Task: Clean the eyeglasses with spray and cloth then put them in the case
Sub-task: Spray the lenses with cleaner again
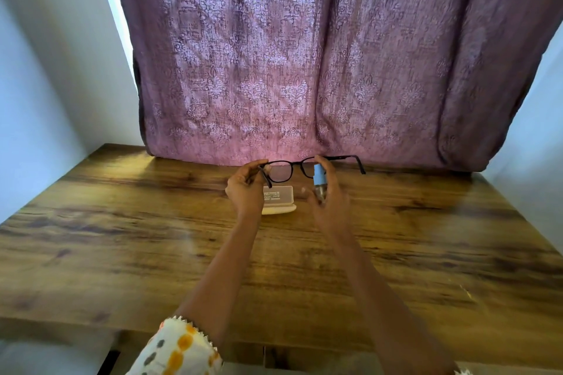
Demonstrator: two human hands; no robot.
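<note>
Black-framed eyeglasses (292, 166) are held up above the far middle of the wooden table (122, 237), their arms unfolded. My left hand (245, 187) grips them at the left hinge. My right hand (327, 192) is closed round a small spray bottle (319, 181) with a light blue top, held upright right beside the right lens. Under the glasses an open pale case (278, 199) lies on the table, its lid standing up. No cloth shows in this view.
A purple patterned curtain (304, 55) hangs along the table's far edge, just behind the glasses. White walls stand on both sides. A white and orange sleeve (179, 350) covers my left upper arm near the table's front edge.
</note>
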